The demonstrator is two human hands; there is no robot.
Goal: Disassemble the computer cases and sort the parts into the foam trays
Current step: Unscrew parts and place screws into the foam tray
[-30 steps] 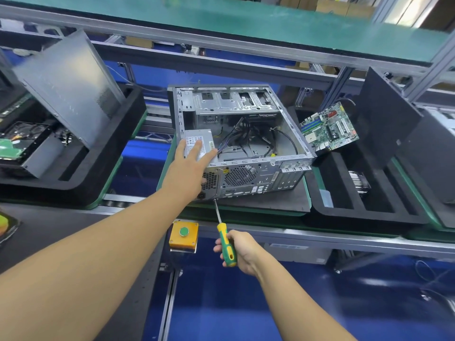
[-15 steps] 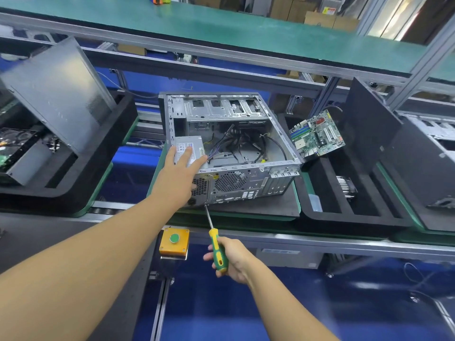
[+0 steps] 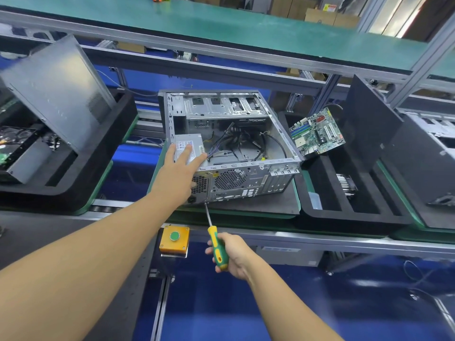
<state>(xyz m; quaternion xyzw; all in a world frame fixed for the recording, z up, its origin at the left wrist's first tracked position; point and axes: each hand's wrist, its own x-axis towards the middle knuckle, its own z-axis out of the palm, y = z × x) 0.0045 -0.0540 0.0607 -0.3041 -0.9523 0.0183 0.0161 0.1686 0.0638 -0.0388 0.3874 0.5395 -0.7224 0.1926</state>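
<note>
The open grey sheet-metal computer case (image 3: 246, 156) is laid on its side at the middle of the line, on a black mat (image 3: 258, 209), so that its interior faces up and its perforated rear panel is turned toward the person. In its near left corner the grey boxed power supply (image 3: 188, 146) is seated. The left hand (image 3: 181, 173) is laid flat on it with fingers straight and spread, apparently to steady it. The green-and-yellow screwdriver (image 3: 213, 233) is gripped round its handle by the right hand (image 3: 230, 254), and its tip is set against the lower edge of the rear panel, probably at a fixing screw.

Just right of the case, a green motherboard (image 3: 317, 131) is propped in a black foam tray (image 3: 344, 219), where a finned heat sink (image 3: 347, 185) is also lodged. To the left, a grey side panel (image 3: 54, 94) is leaned in a second black foam tray (image 3: 73, 193).

A yellow button box (image 3: 174, 239) is mounted on the near rail. Overhead, a green-topped shelf (image 3: 221, 23) is carried on aluminium framing, cardboard boxes (image 3: 320, 16) are stacked behind it, and a blue floor (image 3: 246, 303) is seen below.
</note>
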